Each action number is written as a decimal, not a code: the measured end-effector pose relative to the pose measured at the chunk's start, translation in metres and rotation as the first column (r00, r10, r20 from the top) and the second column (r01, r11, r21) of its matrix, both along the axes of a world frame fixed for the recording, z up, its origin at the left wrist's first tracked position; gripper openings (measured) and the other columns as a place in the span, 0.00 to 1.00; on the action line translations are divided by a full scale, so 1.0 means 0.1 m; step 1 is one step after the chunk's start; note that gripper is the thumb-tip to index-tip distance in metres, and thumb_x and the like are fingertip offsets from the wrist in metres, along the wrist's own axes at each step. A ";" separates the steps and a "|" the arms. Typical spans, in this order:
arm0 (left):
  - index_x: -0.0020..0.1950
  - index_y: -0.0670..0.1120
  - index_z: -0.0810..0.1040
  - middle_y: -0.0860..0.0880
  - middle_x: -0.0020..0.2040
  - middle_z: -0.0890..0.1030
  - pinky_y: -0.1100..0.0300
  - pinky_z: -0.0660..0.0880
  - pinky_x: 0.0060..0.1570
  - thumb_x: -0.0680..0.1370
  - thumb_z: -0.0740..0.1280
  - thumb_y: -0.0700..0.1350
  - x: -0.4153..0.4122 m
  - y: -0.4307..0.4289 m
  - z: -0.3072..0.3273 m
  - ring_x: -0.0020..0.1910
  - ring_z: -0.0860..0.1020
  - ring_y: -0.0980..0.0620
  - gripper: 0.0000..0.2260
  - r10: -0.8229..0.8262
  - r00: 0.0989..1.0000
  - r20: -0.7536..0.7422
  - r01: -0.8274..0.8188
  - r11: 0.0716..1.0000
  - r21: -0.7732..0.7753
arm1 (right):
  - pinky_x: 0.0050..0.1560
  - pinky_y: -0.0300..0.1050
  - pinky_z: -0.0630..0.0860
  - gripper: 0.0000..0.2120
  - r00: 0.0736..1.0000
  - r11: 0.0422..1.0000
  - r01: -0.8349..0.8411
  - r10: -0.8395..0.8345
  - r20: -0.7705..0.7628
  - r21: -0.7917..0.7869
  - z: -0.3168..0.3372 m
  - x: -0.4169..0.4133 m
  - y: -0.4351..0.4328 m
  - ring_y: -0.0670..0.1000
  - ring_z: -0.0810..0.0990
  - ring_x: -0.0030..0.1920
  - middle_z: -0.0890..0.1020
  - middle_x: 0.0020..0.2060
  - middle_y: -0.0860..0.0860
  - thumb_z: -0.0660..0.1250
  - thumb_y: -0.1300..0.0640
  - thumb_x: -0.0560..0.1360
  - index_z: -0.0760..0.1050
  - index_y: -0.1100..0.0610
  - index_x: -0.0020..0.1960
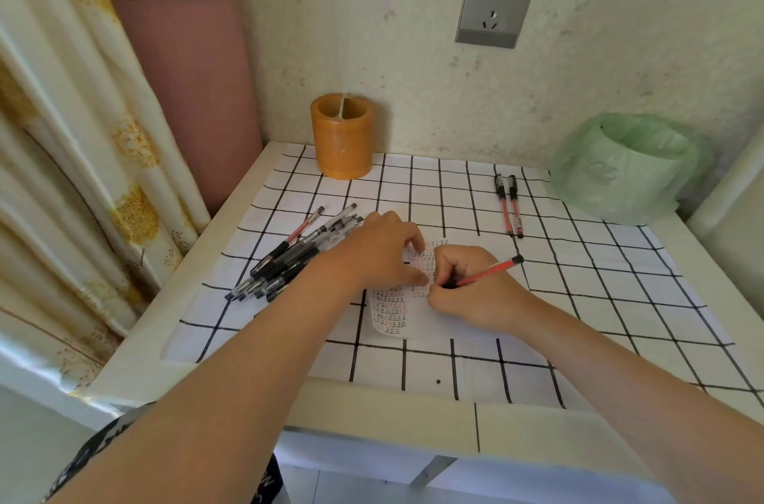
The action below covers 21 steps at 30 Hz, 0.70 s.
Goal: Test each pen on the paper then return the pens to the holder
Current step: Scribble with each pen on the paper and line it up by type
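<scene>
A small white paper [417, 321] covered with rows of small written marks lies at the table's middle. My right hand [471, 288] grips a red pen [492, 268], tip down on the paper. My left hand [380, 251] rests on the paper's upper left, fingers spread and pressing it flat. A pile of several black pens [289, 255] lies to the left of my left hand. Two red pens [509, 206] lie side by side at the back right. The orange cylindrical holder [342, 139] stands at the back by the wall, with no pens showing in it.
A white cloth with a black grid [578, 297] covers the table. A bin lined with a green bag [624, 168] sits at the back right corner. A pink rolled mat [186, 69] and a curtain [62, 131] stand to the left. A wall socket [494, 5] is above.
</scene>
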State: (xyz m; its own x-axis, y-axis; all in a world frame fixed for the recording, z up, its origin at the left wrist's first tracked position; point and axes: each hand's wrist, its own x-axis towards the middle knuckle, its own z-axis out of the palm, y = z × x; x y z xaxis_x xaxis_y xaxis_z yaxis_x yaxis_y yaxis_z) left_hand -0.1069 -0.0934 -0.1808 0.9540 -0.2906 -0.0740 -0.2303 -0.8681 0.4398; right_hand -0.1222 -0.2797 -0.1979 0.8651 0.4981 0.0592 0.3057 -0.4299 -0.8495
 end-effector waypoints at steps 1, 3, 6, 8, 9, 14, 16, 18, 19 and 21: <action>0.60 0.56 0.75 0.53 0.56 0.70 0.53 0.70 0.60 0.70 0.75 0.58 0.00 0.00 0.00 0.61 0.66 0.51 0.21 0.000 1.000 -0.003 0.000 1.000 0.001 | 0.29 0.41 0.65 0.10 1.000 1.000 0.023 -0.023 -0.018 0.019 0.00 0.01 0.00 0.47 0.68 0.29 0.73 0.29 0.50 0.70 0.69 0.67 0.69 0.63 0.34; 0.60 0.57 0.75 0.53 0.57 0.71 0.54 0.70 0.59 0.70 0.75 0.58 0.00 0.00 0.01 0.61 0.65 0.53 0.21 -0.005 1.000 -0.015 0.006 1.000 0.007 | 0.28 0.42 0.63 0.10 0.990 0.990 0.110 -0.101 -0.093 0.090 0.02 0.03 -0.02 0.49 0.68 0.29 0.73 0.29 0.53 0.69 0.69 0.70 0.69 0.62 0.35; 0.60 0.56 0.77 0.54 0.56 0.71 0.57 0.68 0.55 0.73 0.73 0.58 0.00 0.03 0.07 0.58 0.66 0.54 0.17 -0.021 0.999 -0.041 0.021 1.000 -0.010 | 0.27 0.41 0.62 0.10 0.962 0.954 0.212 -0.165 -0.219 0.214 0.06 0.04 -0.05 0.50 0.68 0.27 0.74 0.26 0.54 0.66 0.69 0.73 0.70 0.59 0.37; 0.61 0.54 0.78 0.54 0.56 0.73 0.59 0.68 0.53 0.76 0.71 0.55 -0.01 0.06 0.12 0.56 0.70 0.54 0.14 -0.021 0.999 -0.045 0.020 0.999 -0.037 | 0.27 0.40 0.63 0.10 0.957 0.938 0.220 -0.155 -0.245 0.269 0.09 0.03 -0.06 0.50 0.68 0.26 0.74 0.26 0.55 0.66 0.69 0.74 0.71 0.58 0.38; 0.61 0.53 0.79 0.54 0.56 0.75 0.60 0.68 0.52 0.77 0.70 0.52 -0.02 0.08 0.15 0.56 0.72 0.54 0.13 -0.018 0.999 -0.044 0.016 0.999 -0.046 | 0.27 0.39 0.64 0.09 0.956 0.930 0.220 -0.147 -0.252 0.293 0.10 0.03 -0.05 0.50 0.69 0.27 0.74 0.27 0.56 0.67 0.69 0.75 0.73 0.59 0.39; 0.58 0.55 0.79 0.56 0.54 0.76 0.61 0.67 0.47 0.75 0.72 0.52 -0.09 0.24 0.26 0.54 0.72 0.56 0.12 0.027 1.000 0.007 -0.028 0.997 0.069 | 0.25 0.43 0.67 0.10 0.957 0.923 0.245 -0.180 -0.229 0.296 0.17 0.05 -0.10 0.53 0.76 0.30 0.82 0.34 0.55 0.66 0.69 0.77 0.82 0.57 0.50; 0.54 0.57 0.79 0.57 0.51 0.76 0.60 0.69 0.46 0.72 0.73 0.54 -0.10 0.28 0.27 0.52 0.73 0.57 0.12 0.042 0.999 0.003 -0.042 0.994 0.105 | 0.25 0.43 0.68 0.14 0.964 0.944 0.207 -0.152 -0.217 0.258 0.20 0.05 -0.14 0.55 0.80 0.31 0.86 0.42 0.54 0.63 0.67 0.80 0.82 0.53 0.57; 0.51 0.58 0.79 0.58 0.50 0.77 0.63 0.68 0.42 0.71 0.74 0.55 -0.11 0.27 0.26 0.51 0.73 0.57 0.10 0.038 0.999 -0.003 -0.037 0.991 0.130 | 0.25 0.43 0.71 0.16 0.967 0.953 0.161 -0.100 -0.234 0.257 0.24 0.05 -0.16 0.57 0.82 0.34 0.86 0.48 0.54 0.59 0.65 0.82 0.77 0.53 0.65; 0.50 0.57 0.79 0.58 0.49 0.77 0.65 0.66 0.38 0.72 0.74 0.54 -0.12 0.25 0.25 0.51 0.73 0.57 0.09 0.035 0.999 0.003 -0.035 0.989 0.141 | 0.25 0.44 0.73 0.16 0.960 0.948 0.157 -0.080 -0.269 0.277 0.27 0.05 -0.18 0.58 0.83 0.35 0.85 0.51 0.56 0.58 0.65 0.83 0.75 0.54 0.67; 0.50 0.56 0.80 0.57 0.49 0.77 0.67 0.64 0.36 0.74 0.73 0.52 -0.12 0.22 0.22 0.49 0.73 0.58 0.07 0.031 0.999 0.026 -0.035 0.990 0.137 | 0.26 0.46 0.77 0.17 0.926 0.920 0.174 -0.032 -0.376 0.352 0.35 0.05 -0.20 0.62 0.83 0.37 0.84 0.54 0.59 0.57 0.67 0.82 0.75 0.56 0.67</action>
